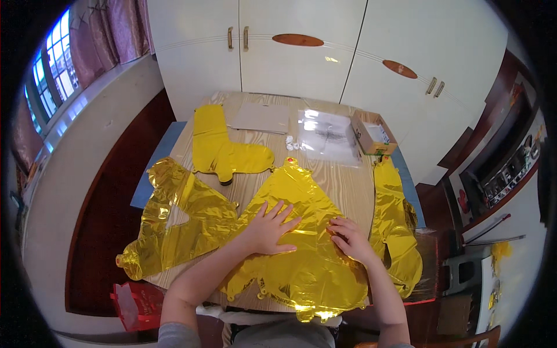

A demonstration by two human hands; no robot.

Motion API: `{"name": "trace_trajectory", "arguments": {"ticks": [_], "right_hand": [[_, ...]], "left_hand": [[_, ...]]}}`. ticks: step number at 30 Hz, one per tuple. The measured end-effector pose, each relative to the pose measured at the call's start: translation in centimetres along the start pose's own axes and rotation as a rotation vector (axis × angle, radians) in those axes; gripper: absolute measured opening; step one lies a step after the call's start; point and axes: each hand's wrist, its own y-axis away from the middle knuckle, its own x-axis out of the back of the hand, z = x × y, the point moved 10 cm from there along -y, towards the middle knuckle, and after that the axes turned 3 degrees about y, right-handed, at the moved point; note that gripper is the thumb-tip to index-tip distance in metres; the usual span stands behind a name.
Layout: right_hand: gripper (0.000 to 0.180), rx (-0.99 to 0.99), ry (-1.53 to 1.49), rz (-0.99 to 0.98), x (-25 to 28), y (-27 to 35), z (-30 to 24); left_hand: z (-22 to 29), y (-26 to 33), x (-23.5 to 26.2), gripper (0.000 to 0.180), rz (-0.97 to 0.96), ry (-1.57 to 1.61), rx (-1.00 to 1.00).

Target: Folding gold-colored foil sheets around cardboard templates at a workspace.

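A room in a home: white wardrobe doors [301, 52] stand right behind the wooden desk [342, 182], and a curtained window [55, 81] lies to its left.

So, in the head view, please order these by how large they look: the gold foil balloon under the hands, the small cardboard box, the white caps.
1. gold foil balloon, largest
2. cardboard box
3. white caps, smallest

White wardrobe [301, 52] with brass handles and oval wood inlays behind the wood-grain bench [348, 185]. Window [55, 87] at left, daylight coming in, pink curtains [110, 32] beside it. Dark red-brown floor [110, 220]. Dark shelf unit [505, 168] at right.
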Motion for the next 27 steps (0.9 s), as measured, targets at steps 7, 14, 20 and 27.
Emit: {"name": "trace_trajectory", "arguments": {"ticks": [7,14,20,27], "right_hand": [[0.028,0.006,-0.015,-0.001,0.02,-0.04,-0.14],[0.029,-0.009,-0.008,-0.006,0.22,-0.05,-0.28],[0.028,-0.007,-0.009,-0.008,0.19,-0.11,-0.37],[0.031,-0.034,0.041,-0.005,0.56,-0.60,-0.19]], "left_hand": [[0.00,0.11,0.27,0.084,0.040,0.011,-0.005],[-0.02,0.04,-0.03,0.084,-0.003,-0.010,0.002],[-0.12,0.20,-0.11,0.085,0.020,-0.001,0.005],[0.19,-0.02,0.02,0.084,0.020,-0.005,-0.013]]}}
